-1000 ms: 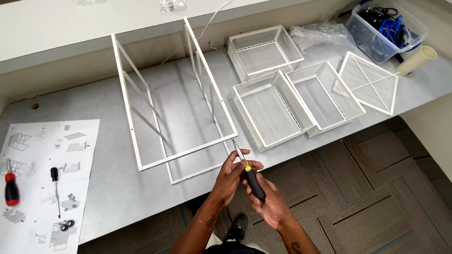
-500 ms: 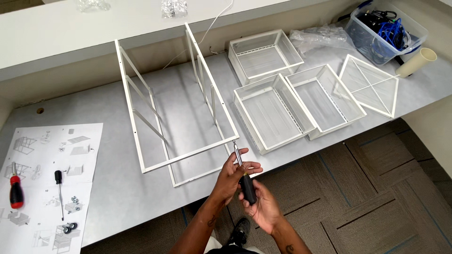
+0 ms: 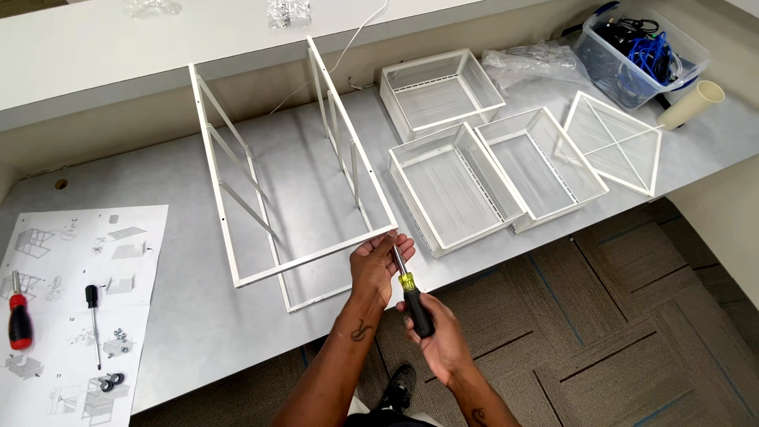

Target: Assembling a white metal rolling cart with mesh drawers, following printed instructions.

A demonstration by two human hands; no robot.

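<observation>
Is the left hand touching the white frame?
Touching. The head view shows the left hand with its fingers curled around the near corner of the white frame, while the right hand holds the screwdriver there.

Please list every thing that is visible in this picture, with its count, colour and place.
wire frame: 1, white, on the grey table
mesh baskets: 3, white, right of frame
mesh panel: 1, white, far right
instruction sheet: 1, white, left
red screwdriver: 1, on sheet
black screwdriver: 1, on sheet
cable bin: 1, clear, top right
yellow-black screwdriver: 1, at frame corner
left hand: at frame corner
right hand: grips the yellow-black screwdriver
</observation>
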